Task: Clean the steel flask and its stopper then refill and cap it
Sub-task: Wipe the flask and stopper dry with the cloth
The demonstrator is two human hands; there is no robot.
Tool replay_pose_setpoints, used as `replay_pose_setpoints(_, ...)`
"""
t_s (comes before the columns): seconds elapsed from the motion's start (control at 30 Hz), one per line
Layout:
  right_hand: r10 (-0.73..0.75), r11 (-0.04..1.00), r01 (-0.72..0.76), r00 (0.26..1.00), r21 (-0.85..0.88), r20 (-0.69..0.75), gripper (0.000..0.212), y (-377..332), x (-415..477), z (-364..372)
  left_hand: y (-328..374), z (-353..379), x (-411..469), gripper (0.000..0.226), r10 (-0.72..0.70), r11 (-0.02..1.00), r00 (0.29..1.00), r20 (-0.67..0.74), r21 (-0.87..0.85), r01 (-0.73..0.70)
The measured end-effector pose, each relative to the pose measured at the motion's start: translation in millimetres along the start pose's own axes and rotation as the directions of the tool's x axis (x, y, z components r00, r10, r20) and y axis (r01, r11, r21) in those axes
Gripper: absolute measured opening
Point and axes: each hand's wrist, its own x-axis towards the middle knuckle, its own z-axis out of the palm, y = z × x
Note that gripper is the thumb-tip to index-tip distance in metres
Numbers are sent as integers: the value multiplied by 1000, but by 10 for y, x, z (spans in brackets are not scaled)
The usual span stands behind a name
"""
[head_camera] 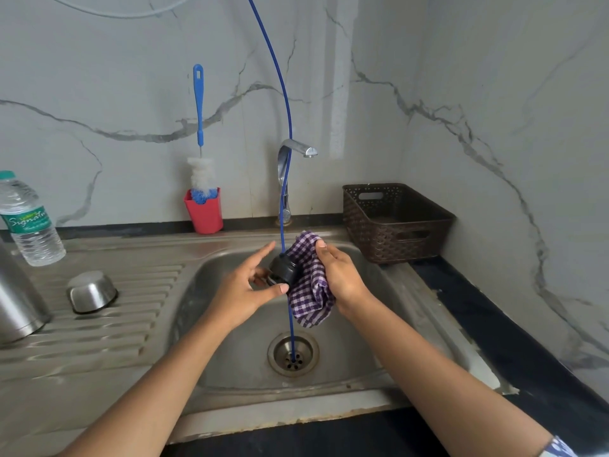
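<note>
Head | left grip [245, 291] holds stopper [282, 270] | right grip [339, 275] clutches cloth [309, 291] | both over sink [230, 357], off its edges

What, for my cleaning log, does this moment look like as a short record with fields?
left hand: holds the black stopper over the sink
right hand: grips the checked cloth against the stopper
flask: stands on the drainboard, far left, top out of view
steel bowl: upside down on the drainboard
water bottle: upright, capped, beyond the flask
</note>
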Motion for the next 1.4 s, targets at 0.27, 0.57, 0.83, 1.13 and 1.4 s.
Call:
replay_pose_setpoints(0.27,8,1000,-8,1000,-14,-4,36,78,31,42,56,60,15,58,-59,997,998,20,-57,60)
replay_pose_setpoints(0.57,76,989,-76,997,130,2,36,49,43,20,79,-19,32,28,-237,957,966,-101,-196,214)
replay_pose_setpoints(0.83,144,978,-122,981,167,-128,37,108,70,-15,98,-112,35,10,-395,784,903,-168,-574,236)
replay_pose_setpoints(1.13,110,970,-93,992,225,-66,38,295,11,227,172,171,-17,38,-63,981,979,-195,-193,25)
replay_pose_setpoints(1.4,37,999,-36,995,8,-92,31,254,24,171,203,166,-29,51,183,944,947,-262,314,-95)
